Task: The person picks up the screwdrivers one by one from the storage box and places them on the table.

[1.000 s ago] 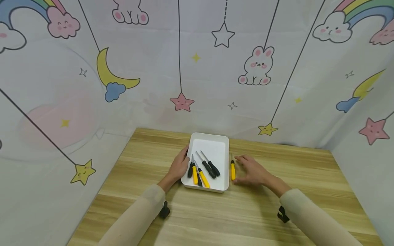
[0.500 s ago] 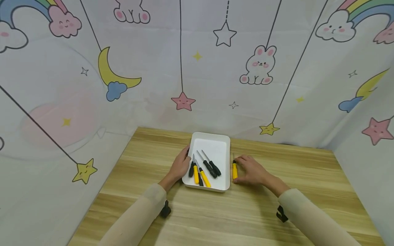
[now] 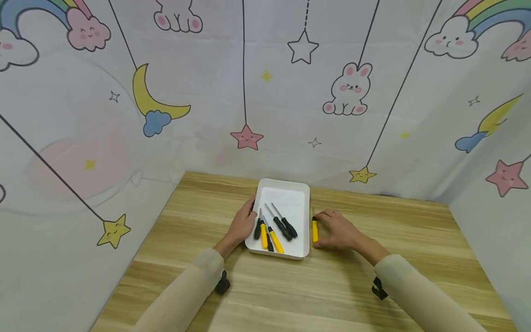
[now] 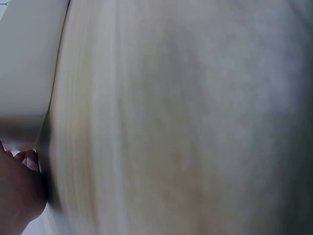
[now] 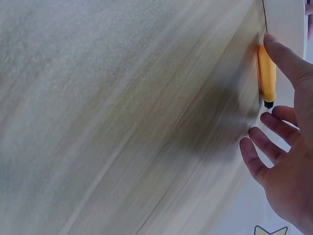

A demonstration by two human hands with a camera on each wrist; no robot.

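Note:
A white tray (image 3: 288, 196) lies on the table, and my left hand (image 3: 242, 223) grips its left side, the thumb over the rim. In the left wrist view that hand (image 4: 19, 196) is at the edge, by the tray's white wall (image 4: 29, 68). Several screwdrivers (image 3: 275, 242), some black-handled and some yellow, lie inside. A yellow-handled screwdriver (image 3: 315, 232) lies just outside the right wall. My right hand (image 3: 342, 233) is beside it, thumb at the handle's end and index finger near its black neck. In the right wrist view the fingers (image 5: 281, 129) are spread and loosely bent.
The wooden table (image 3: 290, 295) extends in front of the tray and to both sides. A white curtain (image 3: 207, 92) with printed stars, rabbits and rainbows hangs behind the table. Each wrist wears a black strap-like mount (image 3: 380, 289).
My right hand has come in against the yellow-handled screwdriver. That screwdriver has shifted slightly, moving a little left toward the tray in the last half second. My left hand stays on the tray.

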